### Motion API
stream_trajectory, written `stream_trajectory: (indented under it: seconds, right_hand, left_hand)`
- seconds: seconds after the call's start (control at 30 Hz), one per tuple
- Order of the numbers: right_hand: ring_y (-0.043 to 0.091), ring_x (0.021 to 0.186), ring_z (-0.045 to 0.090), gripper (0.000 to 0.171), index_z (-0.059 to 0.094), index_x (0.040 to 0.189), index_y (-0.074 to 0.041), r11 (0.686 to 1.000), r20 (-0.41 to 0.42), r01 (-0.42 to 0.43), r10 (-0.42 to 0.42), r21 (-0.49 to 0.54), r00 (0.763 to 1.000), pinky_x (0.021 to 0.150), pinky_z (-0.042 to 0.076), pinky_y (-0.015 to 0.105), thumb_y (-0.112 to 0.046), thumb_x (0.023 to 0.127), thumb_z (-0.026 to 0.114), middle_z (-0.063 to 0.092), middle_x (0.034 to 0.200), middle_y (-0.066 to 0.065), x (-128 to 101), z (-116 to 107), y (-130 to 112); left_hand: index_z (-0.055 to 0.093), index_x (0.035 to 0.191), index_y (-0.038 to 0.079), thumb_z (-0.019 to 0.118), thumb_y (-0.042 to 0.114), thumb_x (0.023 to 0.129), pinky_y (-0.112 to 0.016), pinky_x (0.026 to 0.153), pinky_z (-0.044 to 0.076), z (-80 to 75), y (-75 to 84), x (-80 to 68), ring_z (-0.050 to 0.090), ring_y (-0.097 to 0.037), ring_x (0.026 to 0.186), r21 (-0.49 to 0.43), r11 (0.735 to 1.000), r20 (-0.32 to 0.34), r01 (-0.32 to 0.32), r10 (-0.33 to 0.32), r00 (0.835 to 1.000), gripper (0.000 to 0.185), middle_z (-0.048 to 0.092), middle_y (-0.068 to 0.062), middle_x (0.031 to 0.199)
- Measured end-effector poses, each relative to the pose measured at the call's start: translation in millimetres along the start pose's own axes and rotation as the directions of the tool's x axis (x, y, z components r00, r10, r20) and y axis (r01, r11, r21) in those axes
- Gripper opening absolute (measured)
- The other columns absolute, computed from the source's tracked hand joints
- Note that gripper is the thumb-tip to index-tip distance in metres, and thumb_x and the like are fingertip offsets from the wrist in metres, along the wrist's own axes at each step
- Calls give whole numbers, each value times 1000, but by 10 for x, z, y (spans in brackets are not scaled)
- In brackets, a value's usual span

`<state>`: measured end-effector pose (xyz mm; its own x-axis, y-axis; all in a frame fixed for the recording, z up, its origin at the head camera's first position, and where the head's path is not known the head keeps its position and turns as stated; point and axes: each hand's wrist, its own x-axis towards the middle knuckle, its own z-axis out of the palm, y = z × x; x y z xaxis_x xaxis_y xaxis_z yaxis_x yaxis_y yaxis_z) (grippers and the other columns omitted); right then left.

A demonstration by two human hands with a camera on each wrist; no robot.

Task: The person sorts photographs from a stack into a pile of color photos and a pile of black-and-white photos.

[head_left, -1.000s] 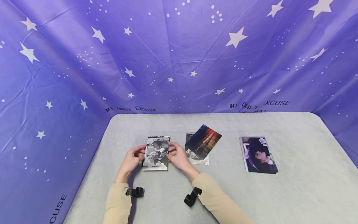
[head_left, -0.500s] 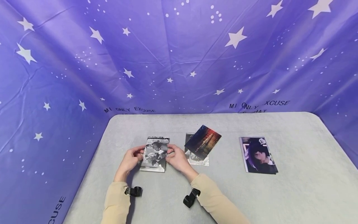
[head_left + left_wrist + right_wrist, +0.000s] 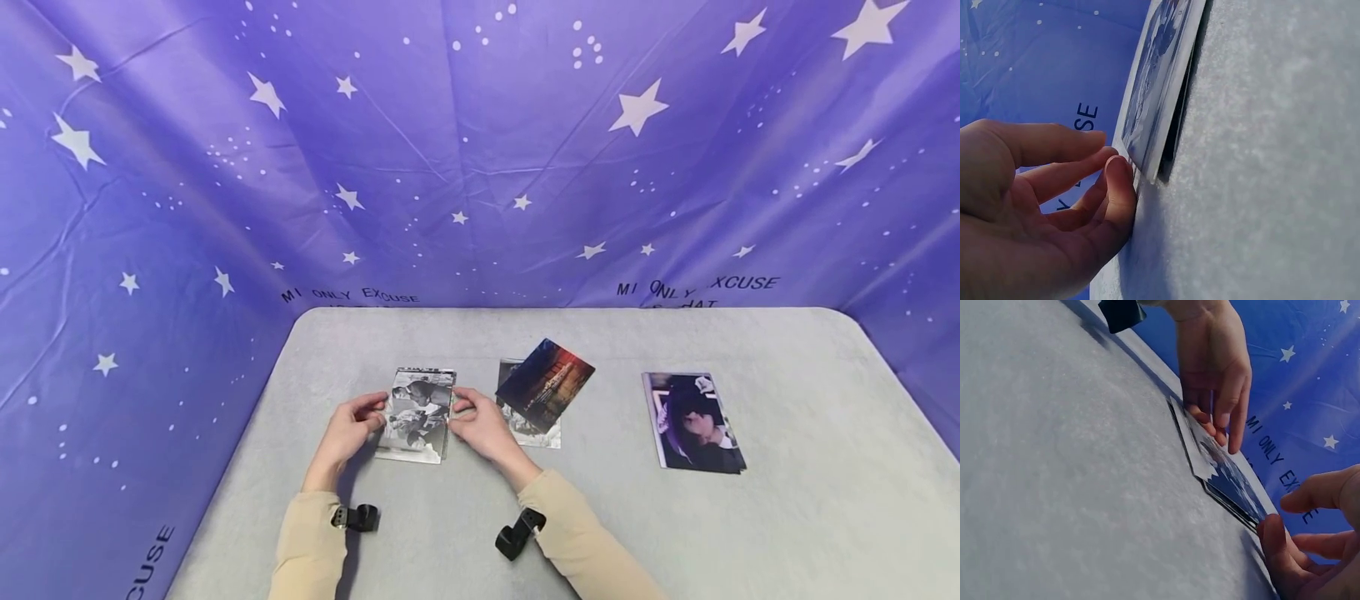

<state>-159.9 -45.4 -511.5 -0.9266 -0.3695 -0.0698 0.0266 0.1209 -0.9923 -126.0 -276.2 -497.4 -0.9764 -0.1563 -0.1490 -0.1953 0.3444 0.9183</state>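
A small stack of black-and-white photos (image 3: 418, 417) lies on the grey table, its lower sheets showing slightly past the top one. My left hand (image 3: 347, 432) is at the stack's left side. In the left wrist view the thumb and fingers of the left hand (image 3: 1054, 206) are loosely bent close to the photo stack's (image 3: 1161, 81) edge, with nothing between them. My right hand (image 3: 483, 427) is at the opposite side. The right wrist view has the thumb of the right hand (image 3: 1310, 553) right at the edge of the stack (image 3: 1229, 475), fingers relaxed.
Right of my right hand, a dark blue and orange photo (image 3: 546, 383) lies askew over a black-and-white photo (image 3: 553, 437). Farther right is another stack topped by a purple-toned photo (image 3: 693, 423). A purple star-patterned curtain (image 3: 457, 167) surrounds the table's (image 3: 810, 400) far and side edges.
The top photos have shifted slightly down and left and now cover the lower sheets more evenly at the near edge. Both hands have stayed at the stack's sides, their fingers slightly looser.
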Motion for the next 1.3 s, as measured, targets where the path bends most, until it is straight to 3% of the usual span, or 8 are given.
stream_trajectory:
  seconds: [0.2,0.27,0.37,0.6,0.8,1.03,1.3]
  right_hand:
    - [20,78,65,44,56,120,14,998,-9,41,-40,52,999,62,56,29,8,77,63,60,99,26,-53,-128,-50]
    - [22,77,65,39,56,116,15,998,-14,45,-45,54,999,64,57,35,9,78,62,60,97,28,-101,-186,-152]
    - [19,75,64,34,59,112,14,999,-29,29,-28,45,999,64,57,38,10,79,62,62,93,24,-110,-266,-135]
    - [11,72,62,25,64,106,8,996,-64,77,-79,-38,995,61,50,21,7,81,63,65,86,10,-142,-456,47]
    - [19,73,64,23,64,106,10,997,-102,65,-70,-52,992,59,47,18,10,82,63,65,86,15,-189,-594,29]
    - [25,71,62,24,60,104,16,997,-113,70,-74,-36,991,56,45,17,15,80,59,62,87,28,-318,-742,-251]
    - [10,71,60,25,63,107,9,998,-170,41,-50,-57,984,61,46,17,11,82,65,64,86,13,-290,-938,42]
  left_hand:
    - [55,124,-14,57,-11,85,-18,66,44,-32,17,-46,55,-16,87,-6,1000,-10,17,-17,1000,40,59,-27,112]
    - [54,124,-15,55,-11,85,-19,66,45,-37,115,-93,55,-18,87,-21,1000,4,19,-19,1000,39,58,-28,111]
    - [53,125,-16,54,-12,86,-19,67,47,-35,140,-107,56,-19,88,-45,999,15,18,-18,1000,40,58,-29,111]
    - [53,127,-14,53,-11,88,-21,71,50,-3,114,-117,59,-20,90,-74,997,13,-5,6,1000,39,59,-27,112]
    - [53,126,-15,52,-13,88,-24,74,53,41,142,-144,60,-22,92,-108,994,10,-16,17,1000,38,59,-28,112]
    - [55,124,-14,52,-13,88,-27,74,53,163,192,-144,60,-24,91,-118,992,30,-42,46,998,36,60,-28,110]
    - [55,123,-14,54,-10,90,-32,79,54,325,273,-83,61,-26,92,-129,991,67,-47,56,996,34,61,-26,106]
